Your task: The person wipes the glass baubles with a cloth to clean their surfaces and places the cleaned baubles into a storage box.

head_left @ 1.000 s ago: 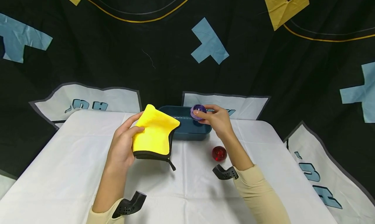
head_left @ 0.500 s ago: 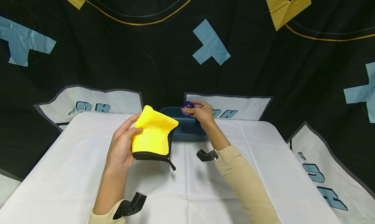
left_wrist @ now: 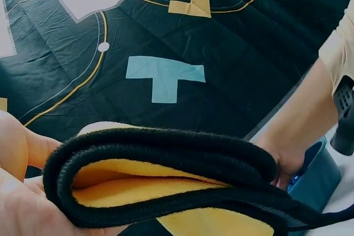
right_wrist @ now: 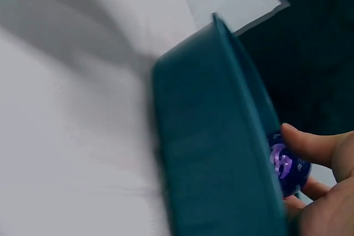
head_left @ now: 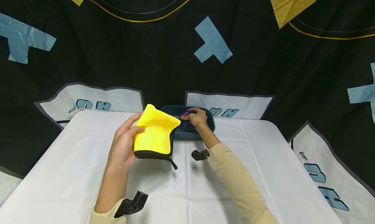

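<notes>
My left hand [head_left: 123, 146] grips a folded yellow cloth [head_left: 153, 131] with black edging, thumb in front. In the left wrist view the layered black edge of the cloth [left_wrist: 166, 147] fills the foreground. Over a dark teal rectangular bin [head_left: 210, 121], my right hand [head_left: 199, 117] pinches a clear purple ball [head_left: 185, 112] between thumb and fingers. From the right wrist, the purple ball [right_wrist: 292, 172] shows at the bin's rim, partly behind its wall. The cloth covers the bin's left front corner in the head view.
A white-covered table [head_left: 167, 191] lies under everything. Behind it hangs a black backdrop [head_left: 164, 55] with blue and yellow patches. Black wrist mounts [head_left: 131, 204] stick out from both sleeves.
My right hand has carried the purple ball left, then lower into the bin. A red ball seen earlier on the table is now hidden by the right forearm. The left hand stays put.
</notes>
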A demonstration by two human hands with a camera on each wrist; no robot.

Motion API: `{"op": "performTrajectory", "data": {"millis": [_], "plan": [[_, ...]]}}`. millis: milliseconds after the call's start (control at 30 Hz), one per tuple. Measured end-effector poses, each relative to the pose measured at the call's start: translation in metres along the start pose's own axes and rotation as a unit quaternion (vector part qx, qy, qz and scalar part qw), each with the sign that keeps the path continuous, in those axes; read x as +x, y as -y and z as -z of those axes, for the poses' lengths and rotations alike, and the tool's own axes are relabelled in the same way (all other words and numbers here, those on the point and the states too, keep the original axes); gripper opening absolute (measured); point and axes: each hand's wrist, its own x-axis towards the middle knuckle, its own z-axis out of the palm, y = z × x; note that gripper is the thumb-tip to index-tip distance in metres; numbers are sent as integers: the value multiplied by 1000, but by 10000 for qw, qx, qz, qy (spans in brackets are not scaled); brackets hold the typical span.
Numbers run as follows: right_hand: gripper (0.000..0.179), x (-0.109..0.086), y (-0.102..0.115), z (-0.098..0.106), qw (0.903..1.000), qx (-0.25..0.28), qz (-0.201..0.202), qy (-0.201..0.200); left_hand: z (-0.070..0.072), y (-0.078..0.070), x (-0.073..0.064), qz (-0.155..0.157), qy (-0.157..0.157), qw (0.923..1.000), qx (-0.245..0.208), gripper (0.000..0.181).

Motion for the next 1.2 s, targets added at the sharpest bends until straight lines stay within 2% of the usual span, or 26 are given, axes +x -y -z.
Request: {"op": "performTrajectory", "data": {"millis": [167, 400, 700, 900, 1067, 1200], "plan": [[51, 2, -11, -6, 9996, -270, 31, -13, -1, 0, -1, -15, -5, 10000, 2, 51], [45, 2, -16, -8, 9991, -417, 57, -49, -1, -1, -2, -35, 30, 10000, -55, 51], [45, 3, -19, -8, 9970, -604, 483, 64, -2, 0, -1, -28, 45, 9999, -87, 51], [52, 1, -14, -7, 9901, -1144, 817, -54, 0, -1, -2, -74, 64, 9999, -115, 51], [59, -6, -3, 3, 9851, -1350, 1066, 7, 2, -3, -2, -57, 52, 9999, -129, 51], [57, -16, 12, 24, 9892, -941, 1094, 252, 2, -2, -2, -34, 50, 9999, -127, 51]]}}
